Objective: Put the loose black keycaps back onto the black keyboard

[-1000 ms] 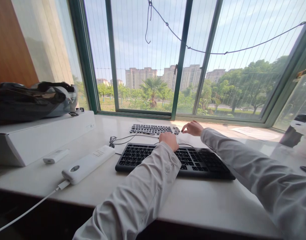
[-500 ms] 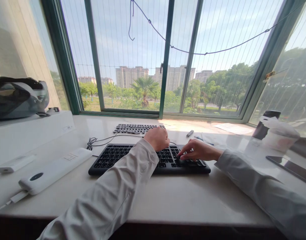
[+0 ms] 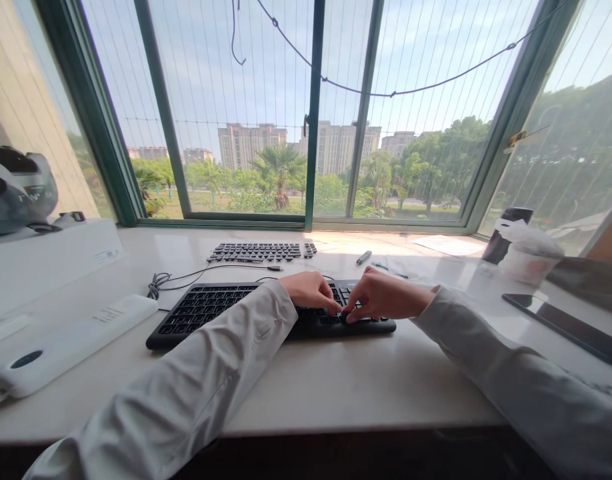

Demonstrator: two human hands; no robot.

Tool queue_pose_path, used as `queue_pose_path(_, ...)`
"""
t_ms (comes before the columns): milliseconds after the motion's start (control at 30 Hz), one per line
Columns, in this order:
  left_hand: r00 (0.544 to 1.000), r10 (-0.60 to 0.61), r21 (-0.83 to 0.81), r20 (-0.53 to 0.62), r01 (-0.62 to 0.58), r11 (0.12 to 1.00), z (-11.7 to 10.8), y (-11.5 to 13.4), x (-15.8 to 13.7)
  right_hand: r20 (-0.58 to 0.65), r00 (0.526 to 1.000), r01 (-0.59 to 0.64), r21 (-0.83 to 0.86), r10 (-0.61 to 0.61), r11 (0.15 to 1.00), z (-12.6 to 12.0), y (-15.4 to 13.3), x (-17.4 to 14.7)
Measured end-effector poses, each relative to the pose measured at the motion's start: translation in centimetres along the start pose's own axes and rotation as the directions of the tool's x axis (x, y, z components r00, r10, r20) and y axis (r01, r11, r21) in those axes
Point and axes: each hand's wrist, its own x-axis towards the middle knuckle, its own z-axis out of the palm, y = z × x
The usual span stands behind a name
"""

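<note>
A black keyboard [image 3: 196,308] lies on the white tabletop, its left part a grid of open key sockets without caps. Over its right part, both hands meet at the fingertips. My right hand [image 3: 381,293] is closed in a pinch on a small black keycap [image 3: 345,316], just above the keyboard. My left hand [image 3: 311,291] reaches in from the left, thumb and fingers pressed together beside that keycap; what they hold, if anything, is hidden. Behind the keyboard, rows of loose black keycaps [image 3: 256,252] are laid out in keyboard order.
A coiled black cable [image 3: 159,283] lies behind the keyboard's left end. To the left are a long white device [image 3: 81,340] and a white box [image 3: 51,257] carrying a headset. A phone [image 3: 561,327], a plastic bag [image 3: 529,250] and a dark cylinder [image 3: 506,233] stand or lie right.
My left hand has come down from near the loose keycaps to my right hand's fingertips. My right hand has shifted slightly toward the keyboard's middle. The view has turned a little right.
</note>
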Motion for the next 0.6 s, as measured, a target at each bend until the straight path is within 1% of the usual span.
queue_pose_path(167, 1.0, 0.005, -0.047, 0.0, -0.005, 0.999, 0.0, 0.02, 0.23, -0.006, 1.0, -0.016, -0.054, 0.016, 0.998, -0.39, -0.87, -0.07)
queue_pose_path(300, 1.0, -0.018, -0.06, -0.01, 0.018, 0.998, 0.03, 0.12, 0.32, -0.031, 0.999, 0.025, -0.049, -0.027, 0.998, -0.25, -0.58, -0.09)
queue_pose_path(367, 1.0, -0.029, -0.071, -0.006, 0.028, 0.997, 0.11, 0.11, 0.36, -0.033, 0.999, 0.027, -0.031, -0.028, 0.999, -0.09, -0.31, -0.07)
queue_pose_path(467, 0.999, -0.034, -0.085, 0.014, 0.035, 0.996, 0.23, 0.07, 0.42, -0.016, 1.0, 0.01, -0.009, -0.01, 1.0, -0.03, -0.23, -0.03)
queue_pose_path(600, 0.998, -0.062, -0.085, 0.028, 0.064, 0.994, 0.3, 0.06, 0.5, 0.042, 0.999, -0.008, 0.012, 0.008, 1.0, -0.25, -0.56, -0.05)
